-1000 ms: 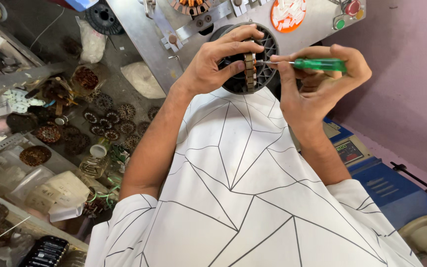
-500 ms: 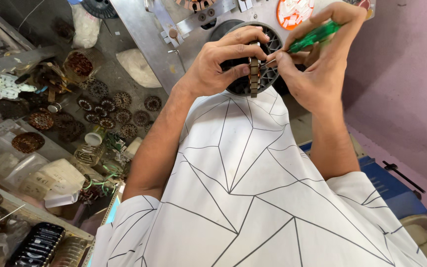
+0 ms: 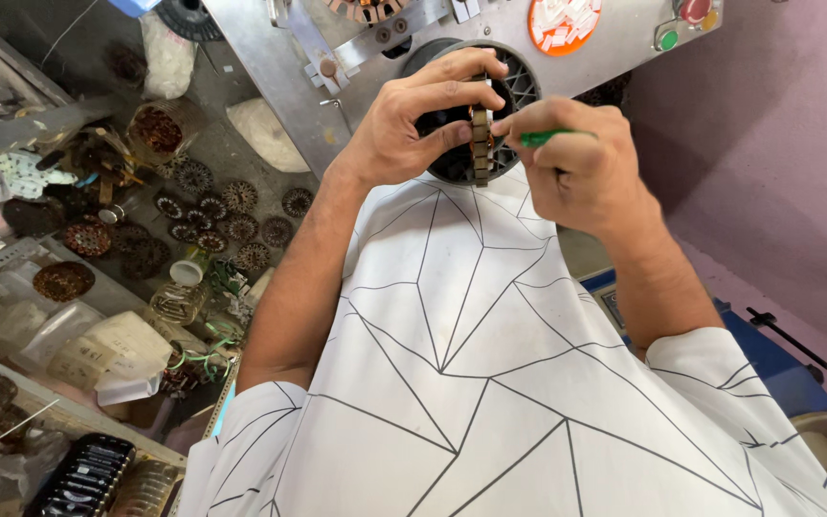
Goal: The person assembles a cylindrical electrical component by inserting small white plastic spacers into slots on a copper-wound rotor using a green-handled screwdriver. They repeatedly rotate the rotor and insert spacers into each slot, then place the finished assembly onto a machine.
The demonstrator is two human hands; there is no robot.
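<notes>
Grasping a slotted stator (image 3: 479,144), left hand (image 3: 413,120), right hand (image 3: 576,168) clenched on green screwdriver (image 3: 540,138), grey metal panel (image 3: 279,67)

White short-sleeved shirt (image 3: 490,383) with thin black geometric lines.

Light: bright, even, daylight-like; source direction cannot be told. White shirt (image 3: 490,383) reads slightly hot but keeps its line pattern. Soft shadows only: under the left forearm, and in the dark round opening behind the left hand (image 3: 413,124). Mild sheen on the grey metal panel (image 3: 270,67); no hard glare. Focus sharp on both hands and shirt; right hand (image 3: 576,172) crisp, no motion blur. Left-side clutter is dimmer and slightly softer. Wide-angle stretch at the frame edges and corners.
</notes>
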